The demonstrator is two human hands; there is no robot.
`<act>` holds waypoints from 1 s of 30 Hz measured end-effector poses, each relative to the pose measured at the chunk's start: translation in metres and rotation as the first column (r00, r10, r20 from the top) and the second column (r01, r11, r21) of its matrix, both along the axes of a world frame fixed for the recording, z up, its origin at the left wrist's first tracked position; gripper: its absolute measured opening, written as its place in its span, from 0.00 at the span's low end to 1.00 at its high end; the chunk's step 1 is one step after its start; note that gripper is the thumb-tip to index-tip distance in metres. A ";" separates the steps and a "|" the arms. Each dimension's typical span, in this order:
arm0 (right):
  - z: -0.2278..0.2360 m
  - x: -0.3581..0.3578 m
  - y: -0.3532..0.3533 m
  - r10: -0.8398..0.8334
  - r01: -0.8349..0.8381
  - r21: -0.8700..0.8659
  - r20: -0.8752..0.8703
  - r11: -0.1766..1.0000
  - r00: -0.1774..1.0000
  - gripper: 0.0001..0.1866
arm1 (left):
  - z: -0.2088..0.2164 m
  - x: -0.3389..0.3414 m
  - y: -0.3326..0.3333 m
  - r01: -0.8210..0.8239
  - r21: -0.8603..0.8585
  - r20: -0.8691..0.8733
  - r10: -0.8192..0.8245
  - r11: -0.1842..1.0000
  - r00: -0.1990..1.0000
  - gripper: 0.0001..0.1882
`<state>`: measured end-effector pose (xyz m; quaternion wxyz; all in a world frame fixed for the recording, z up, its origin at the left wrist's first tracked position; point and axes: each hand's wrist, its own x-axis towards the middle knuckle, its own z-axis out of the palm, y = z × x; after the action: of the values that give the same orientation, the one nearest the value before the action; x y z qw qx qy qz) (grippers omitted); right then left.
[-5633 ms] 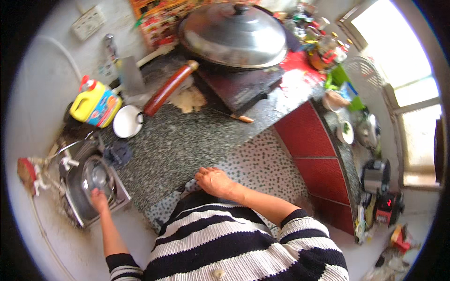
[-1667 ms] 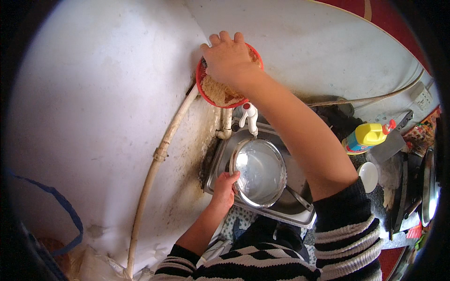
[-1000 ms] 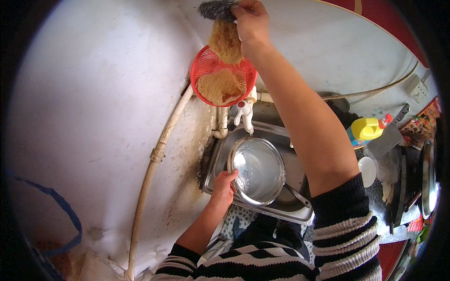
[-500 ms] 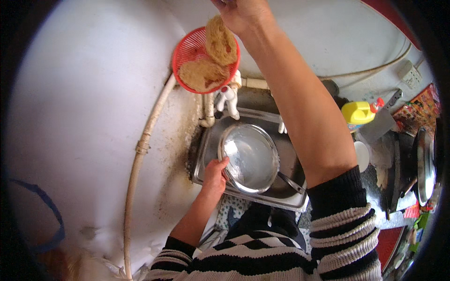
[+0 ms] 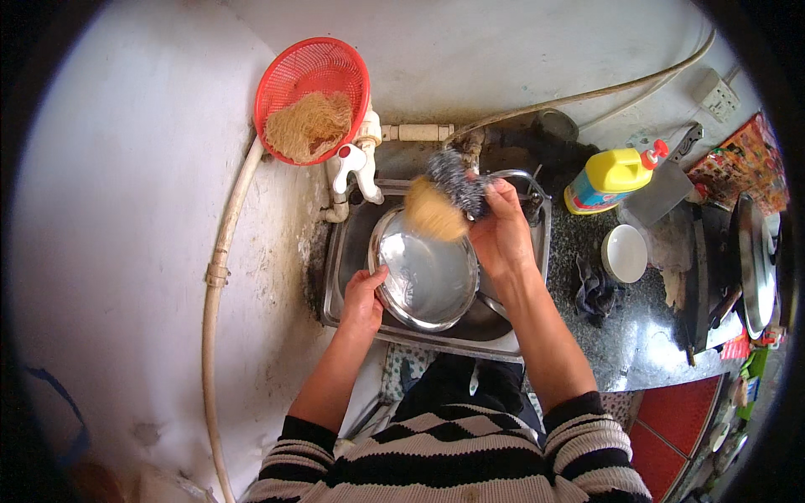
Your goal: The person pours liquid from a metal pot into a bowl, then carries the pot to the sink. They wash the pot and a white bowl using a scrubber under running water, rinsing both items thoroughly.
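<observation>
At the centre of the head view, a shiny metal bowl (image 5: 429,285) sits within the steel sink (image 5: 449,343), below and right of the white tap (image 5: 360,173). My left hand (image 5: 364,302) grips the bowl's left edge, thumb over the rim, probably to steady it; its other fingers are partly hidden. Just right of centre, my right hand (image 5: 503,230) is closed narrowly, thumb and fingertips pinching a grey wiry scrubber (image 5: 459,180). A tan fibrous pad (image 5: 434,211) (blurred, so I cannot tell whether my fingers touch it too) is against the scrubber, over the bowl's upper edge, perhaps so drips fall inside. In the upper left, a red basket (image 5: 293,63) holds another tan fibre clump (image 5: 309,126); its open mesh likely lets it drain. Toward the right stand a yellow bottle (image 5: 616,178) and a white bowl (image 5: 625,253).
</observation>
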<state>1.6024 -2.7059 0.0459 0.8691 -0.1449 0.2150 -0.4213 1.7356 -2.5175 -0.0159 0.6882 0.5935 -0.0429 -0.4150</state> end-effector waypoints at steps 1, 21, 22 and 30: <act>-0.001 0.001 -0.002 0.021 -0.021 0.001 -0.004 1.000 1.000 0.04 | -0.005 0.001 -0.002 -0.021 -0.033 -0.008 0.021 0.999 1.000 0.09; -0.175 0.002 0.035 -0.716 -0.906 -0.085 -0.584 -0.415 0.383 0.21 | 0.042 -0.014 -0.023 0.133 0.263 0.072 -0.156 0.956 0.985 0.09; -0.179 0.005 0.038 -0.719 -0.923 -0.040 -0.614 -0.384 0.326 0.19 | 0.042 -0.013 -0.025 0.121 0.238 0.073 -0.142 0.964 0.987 0.09; -0.197 0.033 0.082 0.186 -0.817 -0.319 -0.873 0.481 0.451 0.28 | 0.004 -0.014 -0.022 0.107 0.028 -0.053 -0.105 0.994 0.993 0.09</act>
<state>1.6356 -2.6239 -0.1509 0.6545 -0.6894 0.3052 -0.0565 1.7214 -2.5397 -0.0120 0.6570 0.5901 -0.0504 -0.4665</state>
